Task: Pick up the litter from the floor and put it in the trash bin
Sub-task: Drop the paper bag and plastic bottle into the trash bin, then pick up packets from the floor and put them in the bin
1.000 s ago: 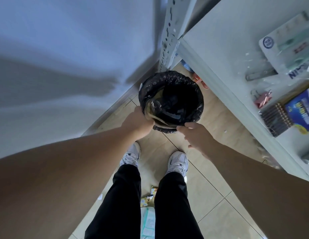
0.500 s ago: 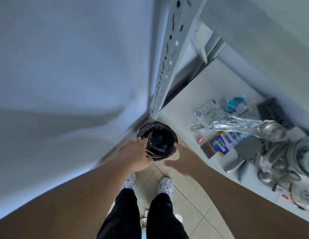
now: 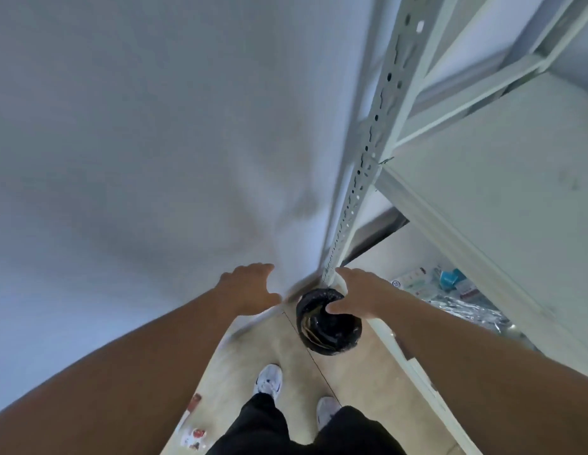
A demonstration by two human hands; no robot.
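The trash bin, lined with a black bag, stands on the tiled floor in the corner between the wall and a metal shelf. Yellowish litter shows inside it. My left hand hovers to the left of the bin against the wall, fingers spread, holding nothing. My right hand is above the bin's far rim, fingers apart and empty. A red and white wrapper lies on the floor at the lower left, beside my left leg.
A white wall fills the left. A perforated metal shelf post rises just behind the bin. The shelf board on the right carries packets and foil items. My feet in white shoes stand just before the bin.
Both hands have come off the bin's rim and risen, now spread apart and empty. The view has pulled up and away, so the bin looks smaller and lower.
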